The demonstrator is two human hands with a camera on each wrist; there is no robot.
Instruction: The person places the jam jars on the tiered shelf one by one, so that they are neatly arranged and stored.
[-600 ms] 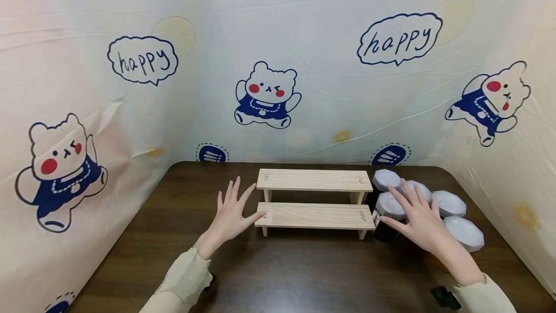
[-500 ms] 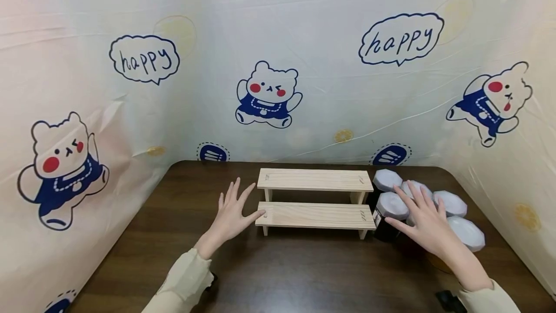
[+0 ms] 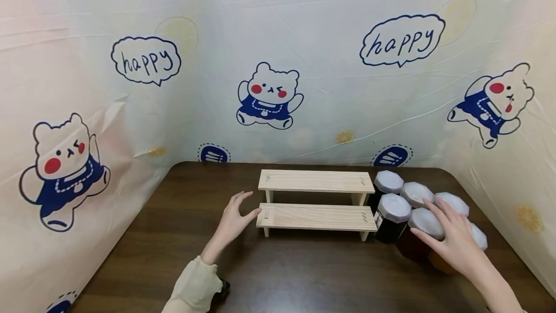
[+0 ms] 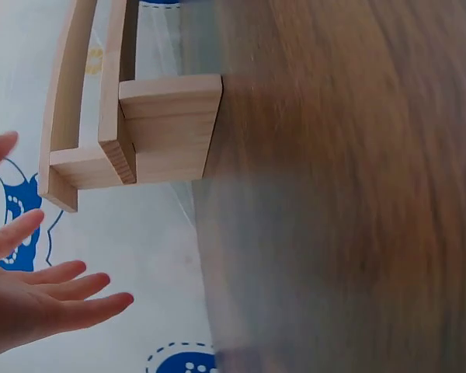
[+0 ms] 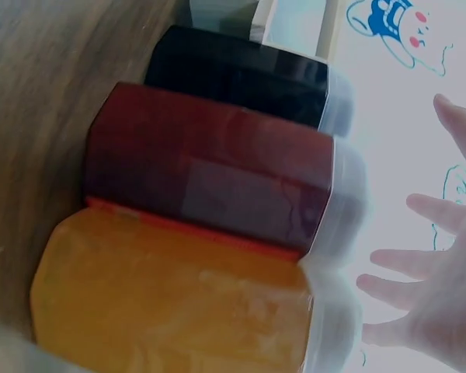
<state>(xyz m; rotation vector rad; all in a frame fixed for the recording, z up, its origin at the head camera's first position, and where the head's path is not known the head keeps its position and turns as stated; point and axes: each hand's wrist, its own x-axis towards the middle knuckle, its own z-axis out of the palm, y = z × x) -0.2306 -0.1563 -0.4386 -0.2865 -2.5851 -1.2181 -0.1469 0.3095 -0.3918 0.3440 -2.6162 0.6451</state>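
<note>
A pale wooden two-step rack [image 3: 317,217] stands in the middle of the table. At its left end is my left hand [image 3: 230,223], thumb tip right at the lower step's edge, holding nothing. To the rack's right, several faceted jars with white lids are grouped together. My right hand [image 3: 460,243] hovers over their front row, fingers apart, partly covering the lids. The right wrist view shows a black jar [image 5: 237,74], a dark red jar [image 5: 210,167] and an orange jar [image 5: 175,291] side by side, with the fingers [image 5: 404,264] out past their lids.
The brown wooden table [image 3: 304,274] runs back to a pale printed curtain [image 3: 269,23] with bears and "happy" bubbles, which encloses it behind and on both sides. The black jar stands close against the rack's right end.
My right hand has moved right and toward me, uncovering more of the lids and the dark red jar. My left hand stays by the rack, its fingers now closer together and lower.
</note>
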